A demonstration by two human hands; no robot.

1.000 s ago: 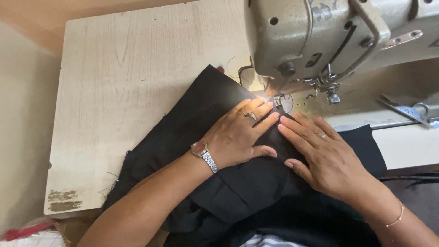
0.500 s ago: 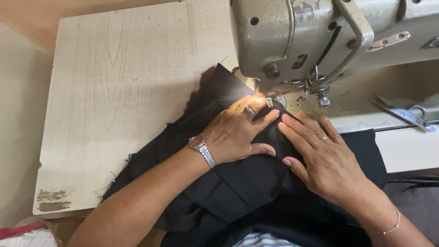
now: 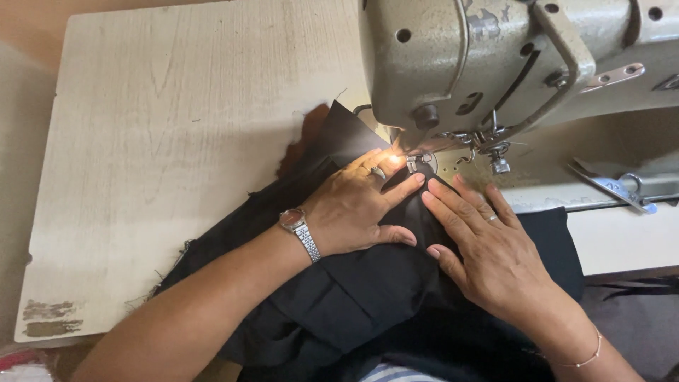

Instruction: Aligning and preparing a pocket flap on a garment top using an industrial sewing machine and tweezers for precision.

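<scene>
Here, black cloth (image 3: 353, 304) is pressed flat on the table (image 3: 177, 141) by the left hand (image 3: 353, 209) and right hand (image 3: 488, 247), fingers open, nothing gripped, at the machine (image 3: 481, 64) needle: seam-feeding judged underway, steady guidance needed.

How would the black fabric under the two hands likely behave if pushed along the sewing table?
The black fabric is probably floppy: it lies in folds and droops over the table edge. Likely light, it would bunch unless held flat, as left hand and right hand press it.
</scene>
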